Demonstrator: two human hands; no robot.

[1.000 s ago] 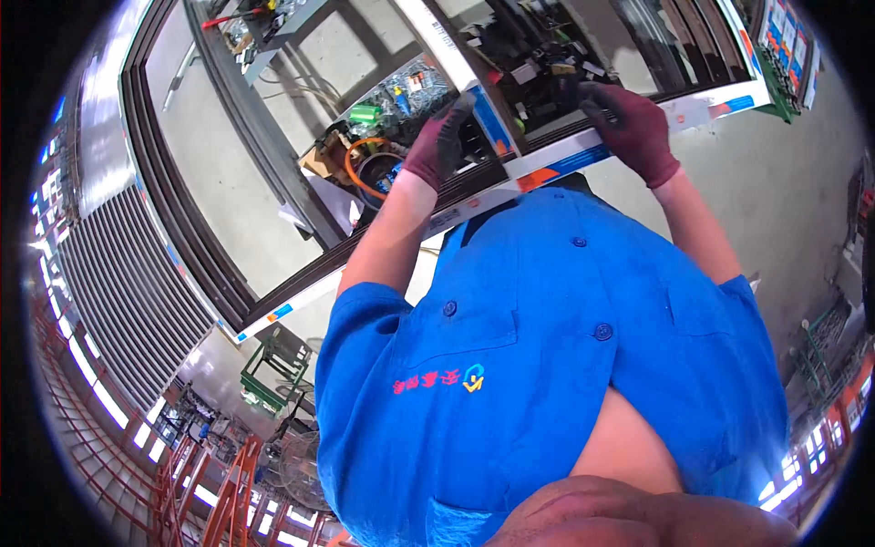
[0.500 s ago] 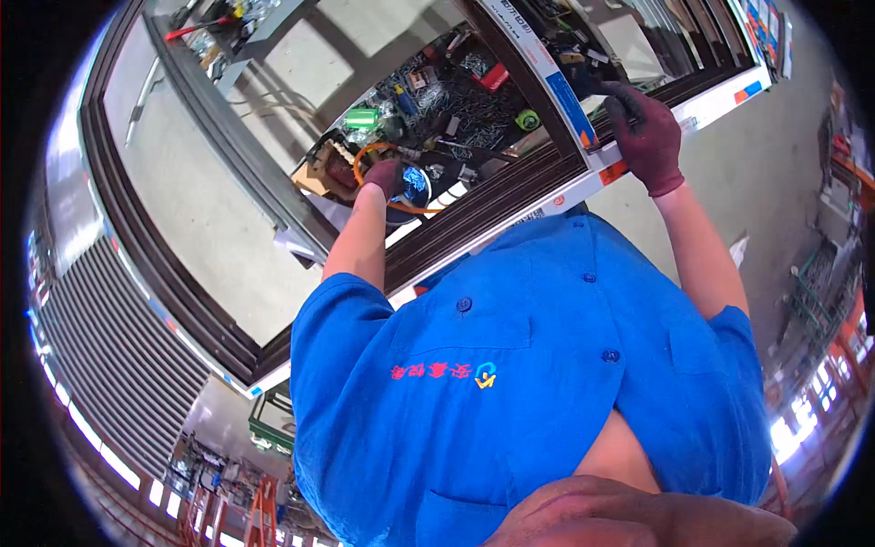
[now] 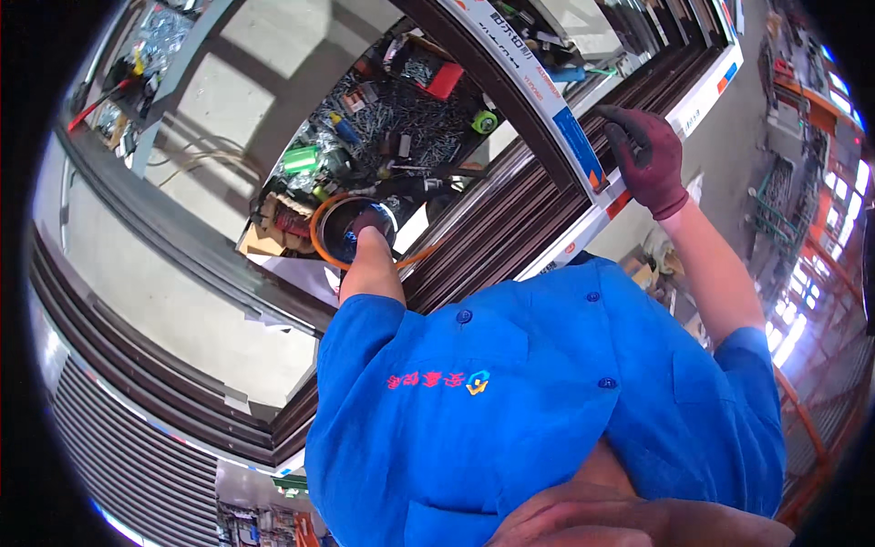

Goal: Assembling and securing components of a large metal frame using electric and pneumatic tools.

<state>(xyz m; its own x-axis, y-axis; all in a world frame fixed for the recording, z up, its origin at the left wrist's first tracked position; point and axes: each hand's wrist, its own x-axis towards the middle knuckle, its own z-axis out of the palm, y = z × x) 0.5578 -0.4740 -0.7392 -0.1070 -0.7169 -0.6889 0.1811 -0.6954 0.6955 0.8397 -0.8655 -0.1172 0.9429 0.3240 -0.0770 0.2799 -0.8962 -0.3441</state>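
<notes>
My left hand (image 3: 369,221), in a dark red glove, reaches down into a round dark container (image 3: 335,223) with a pale rim. Small shiny blue pieces (image 3: 350,237) show inside it, beside the hand. The fingers are hidden in there, so their grip cannot be made out. An orange hose (image 3: 316,239) curves around the container. My right hand (image 3: 649,155), gloved in dark red with blackish fingers, is by the corner of a dark window frame (image 3: 510,219) with white protective film (image 3: 519,68). Its fingers are bent but apart, with nothing seen between them.
Beyond the container lie many loose screws (image 3: 406,118), a red tray (image 3: 444,80), a green box (image 3: 300,159) and a green tape measure (image 3: 484,122). Cardboard (image 3: 262,241) sits left of the container. Dark frame bars surround this opening. Ribbed grey material (image 3: 128,447) lies lower left.
My left hand has gone deeper into the container, hiding its fingers and much of the blue contents. My right hand stays near the frame corner. The whole view has shifted.
</notes>
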